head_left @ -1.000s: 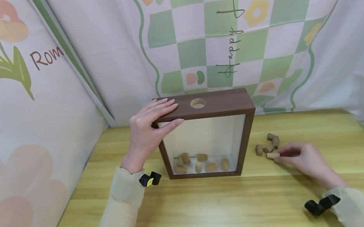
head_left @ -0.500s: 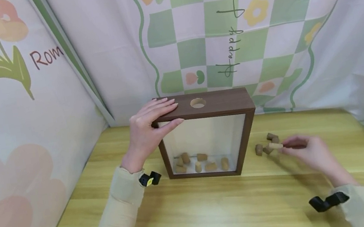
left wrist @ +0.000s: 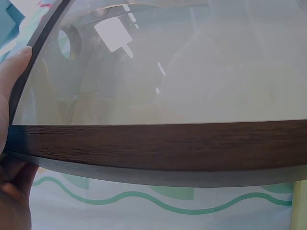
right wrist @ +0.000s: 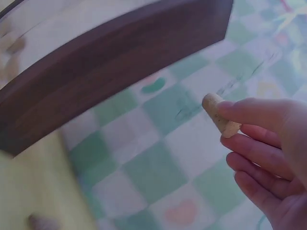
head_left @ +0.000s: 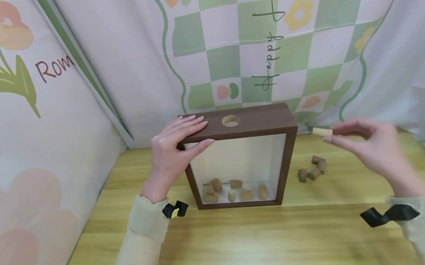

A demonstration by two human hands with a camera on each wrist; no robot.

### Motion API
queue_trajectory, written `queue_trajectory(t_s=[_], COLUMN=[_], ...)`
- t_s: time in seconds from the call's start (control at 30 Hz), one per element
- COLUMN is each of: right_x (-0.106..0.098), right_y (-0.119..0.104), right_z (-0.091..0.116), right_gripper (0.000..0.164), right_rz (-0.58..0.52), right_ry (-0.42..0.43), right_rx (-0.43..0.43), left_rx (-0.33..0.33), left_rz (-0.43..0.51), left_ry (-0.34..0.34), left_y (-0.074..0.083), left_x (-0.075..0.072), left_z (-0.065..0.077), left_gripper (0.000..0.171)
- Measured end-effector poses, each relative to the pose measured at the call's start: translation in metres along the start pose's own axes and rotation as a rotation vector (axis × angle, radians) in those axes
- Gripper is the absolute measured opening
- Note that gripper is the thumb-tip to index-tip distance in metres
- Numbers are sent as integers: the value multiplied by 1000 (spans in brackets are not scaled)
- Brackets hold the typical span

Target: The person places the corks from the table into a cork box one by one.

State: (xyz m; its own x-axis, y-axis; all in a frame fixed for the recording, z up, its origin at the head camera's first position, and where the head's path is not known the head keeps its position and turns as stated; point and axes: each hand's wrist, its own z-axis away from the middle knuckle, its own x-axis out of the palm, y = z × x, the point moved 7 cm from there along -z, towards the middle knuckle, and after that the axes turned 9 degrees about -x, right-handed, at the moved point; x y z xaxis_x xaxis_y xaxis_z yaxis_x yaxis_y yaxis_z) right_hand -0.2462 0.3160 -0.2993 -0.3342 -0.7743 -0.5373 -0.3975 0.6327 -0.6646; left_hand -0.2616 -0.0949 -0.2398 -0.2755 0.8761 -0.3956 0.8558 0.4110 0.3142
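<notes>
A dark brown wooden box (head_left: 254,121) with a clear front and a round hole in its top stands upright on the table. My left hand (head_left: 175,145) holds its upper left corner, fingers lying over the top and thumb along the front edge. The thumb (left wrist: 17,67) shows at the frame in the left wrist view. Right of the box, my right hand (head_left: 375,145) pinches a pale cork stopper (head_left: 322,131) between thumb and fingers, raised off the table. In the right wrist view, the cork (right wrist: 218,115) tapers and sits tilted, apart from the box.
Several corks (head_left: 235,183) lie inside the box on its floor. A small group of corks (head_left: 314,174) rests on the wooden table (head_left: 230,249) to the right of the box. A checked curtain (head_left: 222,62) hangs close behind the box.
My right hand has picked the pale cork up from beside the group and lifted it up, towards the height of the box top. The left hand and the box have stayed in place.
</notes>
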Motion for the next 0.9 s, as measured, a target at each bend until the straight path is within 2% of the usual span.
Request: queue_trajectory(t_s=[0.2,0.4,0.57,0.77,0.9], right_x=[-10,-6,3,19,31], right_y=[-43,-83,-109,-136,-148], right_z=[-17,-29,-38,-46,-52], right_gripper=[30,28,27,23,24], right_rz=[-102,-181,-214,-235,-238], right_ry=[122,177,177,139,85], right_rx=[-57,-167,-238,-310,-302], left_rx=[-3,-1,9,6,0], left_rz=[7,10,8,8,8], left_ry=[3,1,4,7,4], left_y=[0,-1,0,0,-1], left_x=[0,0,0,0,0], left_z=[0,0,0,0,0], left_gripper=[42,42,43,43,43])
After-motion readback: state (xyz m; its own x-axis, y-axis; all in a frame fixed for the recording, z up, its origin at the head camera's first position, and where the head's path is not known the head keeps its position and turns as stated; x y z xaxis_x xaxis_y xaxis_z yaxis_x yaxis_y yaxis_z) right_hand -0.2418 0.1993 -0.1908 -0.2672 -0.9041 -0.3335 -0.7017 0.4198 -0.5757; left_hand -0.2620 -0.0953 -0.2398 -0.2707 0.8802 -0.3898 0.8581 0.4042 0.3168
